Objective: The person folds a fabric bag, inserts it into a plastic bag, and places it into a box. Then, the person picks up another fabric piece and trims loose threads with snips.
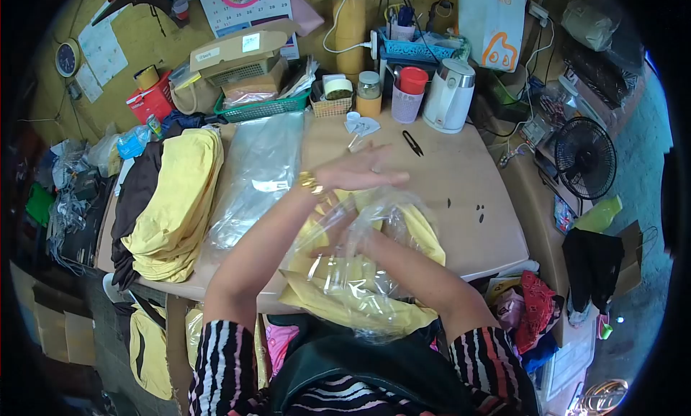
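A yellow garment (317, 294) lies bunched at the table's front edge, partly inside or under a clear plastic bag (381, 272). My left hand (363, 169), with a gold band on its wrist, is above the far end of the bag. Its fingers stretch to the right, open, with nothing seen in them. Crossing below it, my right hand (338, 232) reaches left at the bag and the yellow cloth. Its fingers look spread over the cloth, partly covered by shiny film. Whether that hand is inside the bag or beneath it I cannot tell.
Left on the table are a stack of folded yellow and dark garments (180, 200) and a pile of clear bags (263, 157). Black thread snips (412, 143) lie toward the back. A white kettle (450, 96), jars and baskets line the rear. A black fan (585, 158) stands at right.
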A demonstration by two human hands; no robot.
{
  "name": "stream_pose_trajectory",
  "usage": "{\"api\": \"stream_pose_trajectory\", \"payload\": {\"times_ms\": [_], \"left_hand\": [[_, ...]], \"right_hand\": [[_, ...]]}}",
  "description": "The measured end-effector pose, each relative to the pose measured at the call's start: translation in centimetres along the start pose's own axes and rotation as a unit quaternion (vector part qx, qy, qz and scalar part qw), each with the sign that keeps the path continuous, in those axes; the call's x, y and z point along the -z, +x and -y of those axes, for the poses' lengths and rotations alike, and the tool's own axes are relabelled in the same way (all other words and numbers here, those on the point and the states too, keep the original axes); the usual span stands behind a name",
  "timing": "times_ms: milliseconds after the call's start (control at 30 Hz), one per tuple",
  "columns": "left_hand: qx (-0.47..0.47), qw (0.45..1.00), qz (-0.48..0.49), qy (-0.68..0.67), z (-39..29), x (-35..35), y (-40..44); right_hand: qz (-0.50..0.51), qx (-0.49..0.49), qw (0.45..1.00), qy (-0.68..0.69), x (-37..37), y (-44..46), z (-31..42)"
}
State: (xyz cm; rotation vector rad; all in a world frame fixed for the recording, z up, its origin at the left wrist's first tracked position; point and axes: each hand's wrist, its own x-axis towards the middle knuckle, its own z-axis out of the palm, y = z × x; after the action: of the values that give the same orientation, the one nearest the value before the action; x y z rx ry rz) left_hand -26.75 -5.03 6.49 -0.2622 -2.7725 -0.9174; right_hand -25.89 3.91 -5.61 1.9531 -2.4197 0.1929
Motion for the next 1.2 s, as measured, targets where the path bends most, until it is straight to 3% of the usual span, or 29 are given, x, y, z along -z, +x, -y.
{"api": "stream_pose_trajectory", "payload": {"times_ms": [33,67,133,167,233,300,367,400,467,567,633,767,867,900,933,967,1033,1100,1167,1200], "left_hand": [[-0.011,1.0,-0.019,0.018,0.1,-1.9,0.6],[-0.022,0.998,-0.038,0.036,0.2,-3.8,1.1],[-0.075,0.955,0.236,0.162,-1.3,-4.6,2.0],[-0.08,0.954,0.239,0.163,-2.2,-5.2,2.3],[-0.067,0.972,0.197,0.106,-4.8,-6.2,2.8],[-0.152,0.983,0.096,0.025,-7.5,-7.1,3.3],[-0.214,0.974,0.072,-0.015,-11.9,-7.2,3.0],[-0.262,0.964,0.052,0.008,-13.8,-7.9,2.6],[-0.313,0.949,0.035,0.03,-17.3,-8.8,0.2],[-0.406,0.896,0.087,0.16,-19.9,-9.0,-3.8],[-0.375,0.916,-0.114,0.084,-18.7,-7.6,-6.3],[-0.021,0.978,-0.163,0.131,-10.8,-2.8,-11.7],[0.066,0.959,-0.267,-0.07,-3.0,-7.4,-15.9],[0.144,0.902,-0.241,-0.327,-1.6,-9.4,-17.5],[0.213,0.776,-0.197,-0.561,-1.1,-10.3,-18.4],[0.217,0.774,-0.2,-0.561,-1.8,-10.2,-18.3],[0.245,0.709,-0.14,-0.647,-3.9,-9.9,-17.7],[0.231,0.738,-0.124,-0.622,-3.0,-11.8,-17.1],[0.127,0.83,-0.12,-0.529,-2.5,-13.2,-16.9],[0.142,0.841,-0.099,-0.512,-3.5,-13.0,-17.2]], "right_hand": [[0.002,-0.003,1.0,0.0,-0.8,-0.1,-0.4],[0.021,0.003,0.992,0.123,-1.7,-0.2,-0.8],[0.048,0.015,0.932,0.36,-2.4,-0.4,-1.6],[0.044,0.01,0.932,0.36,-2.6,-0.5,-2.2],[0.025,-0.035,0.971,0.234,-2.6,-0.8,-3.5],[0.014,-0.077,0.991,0.108,-2.4,-1.3,-4.4],[0.0,-0.118,0.993,-0.023,-1.9,-1.2,-5.3],[0.07,-0.172,0.983,0.007,2.7,-1.6,-4.0],[0.056,-0.223,0.973,0.03,3.7,-1.9,-5.6],[0.002,-0.303,0.952,0.037,2.6,-3.4,-10.1],[-0.007,-0.443,0.896,-0.017,1.5,-4.5,-13.4],[-0.006,-0.379,0.918,0.12,0.7,-5.6,-13.9],[-0.008,-0.331,0.919,0.213,0.1,-6.4,-11.1],[0.007,-0.275,0.956,0.097,0.2,-7.1,-8.9],[0.024,-0.214,0.976,-0.02,0.8,-7.4,-7.2],[0.027,-0.21,0.977,-0.019,2.1,-7.1,-6.5],[0.079,-0.274,0.959,0.004,4.4,-6.2,-6.1],[0.069,-0.301,0.951,0.011,4.5,-5.3,-6.6],[0.055,-0.329,0.942,0.018,4.3,-4.3,-7.7],[0.04,-0.381,0.923,0.026,4.2,-3.9,-8.7]]}}
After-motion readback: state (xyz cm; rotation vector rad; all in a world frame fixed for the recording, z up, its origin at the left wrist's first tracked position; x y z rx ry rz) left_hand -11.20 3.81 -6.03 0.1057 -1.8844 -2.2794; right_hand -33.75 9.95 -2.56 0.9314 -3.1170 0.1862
